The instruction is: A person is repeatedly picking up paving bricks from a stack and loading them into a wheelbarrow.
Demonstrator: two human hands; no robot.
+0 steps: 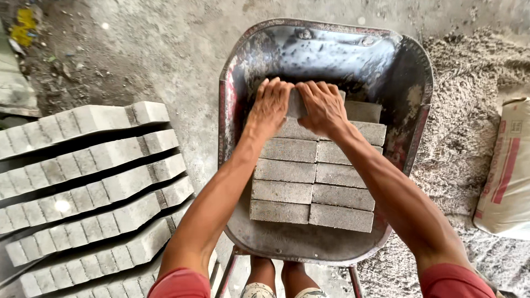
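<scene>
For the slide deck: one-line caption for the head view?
Both hands, left hand and right hand, grip a grey concrete block over stacked blocks in a worn metal wheelbarrow.

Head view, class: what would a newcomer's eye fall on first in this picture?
First, the two hands, left hand and right hand, gripping one grey block together at the picture's centre. They are inside a worn metal wheelbarrow, above two neat columns of stacked blocks. Next come the long rows of blocks on the ground at the left, and a sack at the right edge.
</scene>
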